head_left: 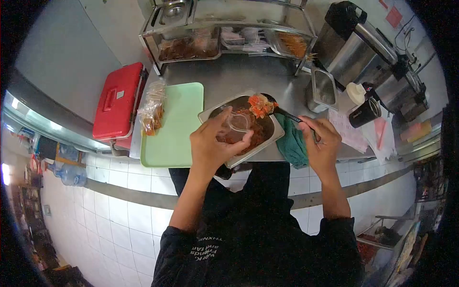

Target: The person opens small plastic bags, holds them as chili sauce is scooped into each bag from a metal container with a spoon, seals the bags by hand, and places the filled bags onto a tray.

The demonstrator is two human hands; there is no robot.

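Observation:
My left hand holds a small clear plastic cup over a steel tray filled with reddish-brown sauce. My right hand grips the handle of a black spoon. The spoon's bowl carries a heap of orange-red chopped food and hovers just right of the cup, above the tray's far side. Both hands are over the front edge of a steel counter.
A pale green cutting board lies left of the tray, with bagged snacks on its far left. A red box sits further left. A green cloth, a black cup, a steel container and food bins surround the spot.

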